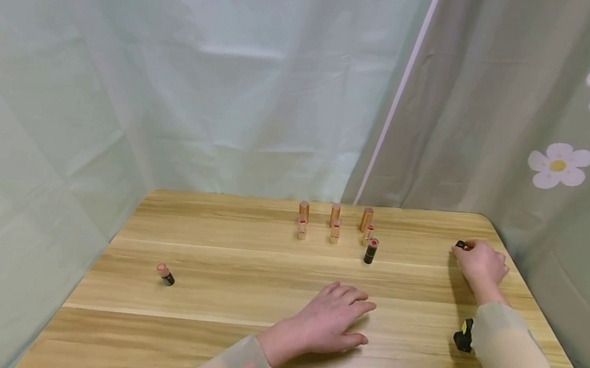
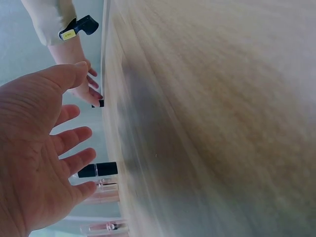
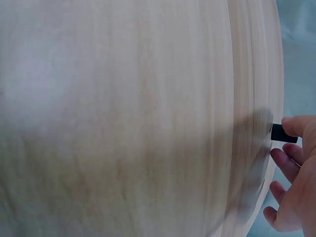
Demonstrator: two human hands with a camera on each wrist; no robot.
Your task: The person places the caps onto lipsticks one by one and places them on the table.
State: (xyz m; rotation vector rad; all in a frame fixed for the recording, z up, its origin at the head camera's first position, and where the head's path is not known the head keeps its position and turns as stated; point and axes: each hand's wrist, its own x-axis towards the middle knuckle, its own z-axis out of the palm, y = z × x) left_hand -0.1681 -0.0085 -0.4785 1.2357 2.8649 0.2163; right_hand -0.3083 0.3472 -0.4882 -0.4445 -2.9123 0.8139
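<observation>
My right hand (image 1: 482,265) is at the right side of the table, pinching a small black cap (image 3: 283,133) between thumb and fingers. One end of the cap is right at the tabletop; the fingers cover part of it. My left hand (image 1: 331,320) is held palm down over the middle of the table with its fingers spread, holding nothing. Beyond its fingertips an uncapped black lipstick (image 1: 370,252) with a red tip stands upright. Another black lipstick (image 1: 166,275), its tip pinkish, is on the left of the table.
Three rose-gold caps (image 1: 335,215) stand in a row near the table's back edge. In front of them are three pale pink-gold lipsticks (image 1: 335,234) with red tips, one close behind the black lipstick. A curtain (image 1: 262,91) hangs around the wooden table (image 1: 232,307).
</observation>
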